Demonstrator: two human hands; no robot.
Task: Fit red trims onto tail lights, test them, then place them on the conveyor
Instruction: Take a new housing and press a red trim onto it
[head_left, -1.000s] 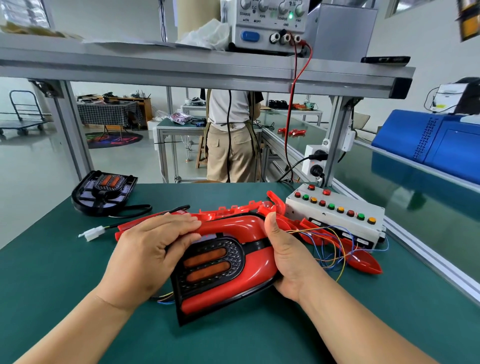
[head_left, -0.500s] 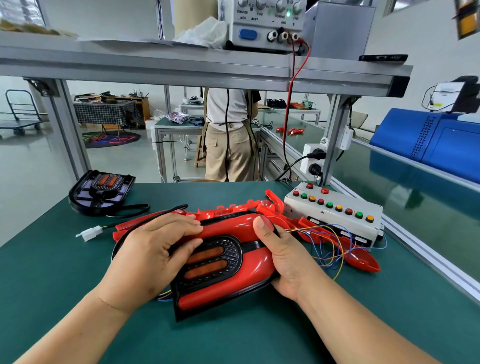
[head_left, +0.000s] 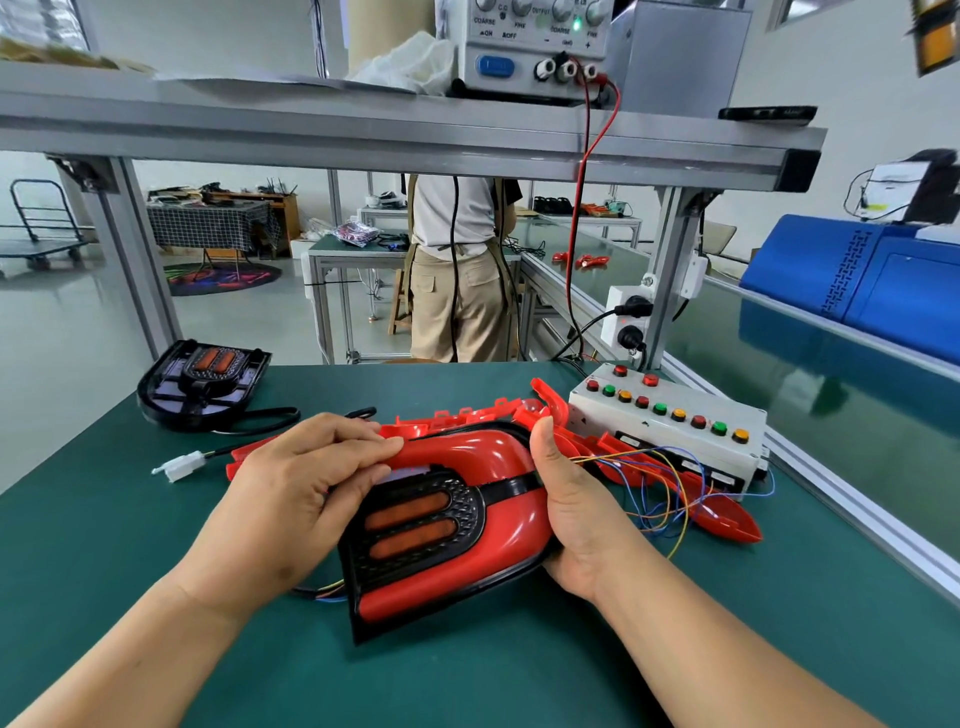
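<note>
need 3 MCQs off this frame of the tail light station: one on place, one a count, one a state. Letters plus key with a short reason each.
1. Where on the table is the bare tail light? A back left; B front right; C centre.
2. How many orange bars show in the trimmed tail light? A one; B two; C four.
3. The trimmed tail light is: A gripped by the left hand and right hand; B lying untouched; C hanging by its wires.
Key: 1 A, it sits by the far left edge; 2 B, two stacked bars show; 3 A, a hand grips each side.
</note>
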